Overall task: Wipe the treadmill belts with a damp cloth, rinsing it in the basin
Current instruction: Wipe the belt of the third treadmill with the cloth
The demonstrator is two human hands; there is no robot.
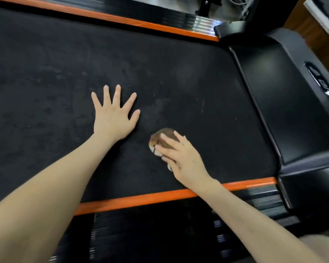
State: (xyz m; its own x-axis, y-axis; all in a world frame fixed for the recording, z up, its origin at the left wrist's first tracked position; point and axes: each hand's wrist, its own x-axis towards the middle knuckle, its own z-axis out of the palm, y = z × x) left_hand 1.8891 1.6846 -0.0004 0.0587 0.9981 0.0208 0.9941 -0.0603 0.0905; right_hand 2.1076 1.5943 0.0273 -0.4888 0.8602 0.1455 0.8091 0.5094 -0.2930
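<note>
The black treadmill belt (pixel 55 82) fills most of the head view, with darker damp patches on its left half and pale smudges near the middle. My left hand (pixel 113 118) lies flat on the belt with fingers spread and holds nothing. A little to its lower right, my right hand (pixel 180 158) presses a small bunched brownish cloth (pixel 164 136) onto the belt; most of the cloth is hidden under the fingers. No basin is in view.
Orange side strips run along the belt's far edge (pixel 122 18) and near edge (pixel 141 199), with ribbed black foot rails outside them. The black motor hood (pixel 292 103) rises at the right end. A brown wooden floor (pixel 311 33) shows at the top right.
</note>
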